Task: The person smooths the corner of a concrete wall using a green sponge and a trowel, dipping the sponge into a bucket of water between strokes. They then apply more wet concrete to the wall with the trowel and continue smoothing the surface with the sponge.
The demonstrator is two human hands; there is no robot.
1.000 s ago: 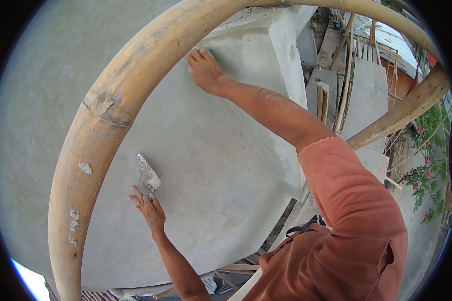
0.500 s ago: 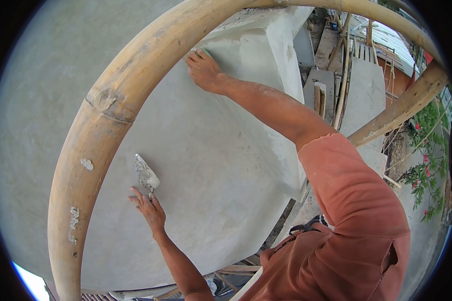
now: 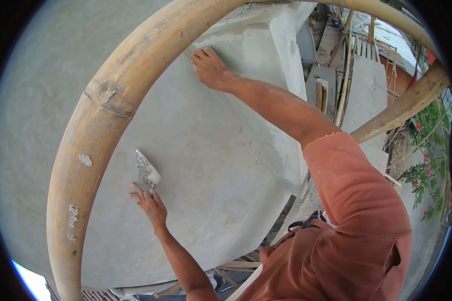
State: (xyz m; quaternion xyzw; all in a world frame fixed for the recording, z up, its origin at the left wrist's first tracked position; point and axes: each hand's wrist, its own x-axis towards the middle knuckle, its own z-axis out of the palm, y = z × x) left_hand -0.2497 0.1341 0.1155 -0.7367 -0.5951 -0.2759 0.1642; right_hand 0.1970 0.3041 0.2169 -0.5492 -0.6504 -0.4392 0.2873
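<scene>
My left hand (image 3: 149, 206) reaches up from below and holds a small pointed trowel (image 3: 147, 170), its mortar-caked blade flat against the smooth grey plastered wall (image 3: 211, 150). My right hand (image 3: 209, 67), at the end of an arm in an orange sleeve, presses on the wall high up near the edge of a projecting plastered block (image 3: 266, 45). A sliver of a green pad (image 3: 209, 50) shows under its fingers; most of the pad is hidden by the hand.
A thick bamboo scaffold pole (image 3: 93, 130) curves across the view in front of the wall. A second pole (image 3: 402, 108) slants at the right. Far below lie boards, planks (image 3: 326, 80) and a flowering shrub (image 3: 429, 165).
My right hand has shifted slightly rightward along the wall's upper edge. The left hand and trowel stay in nearly the same spot.
</scene>
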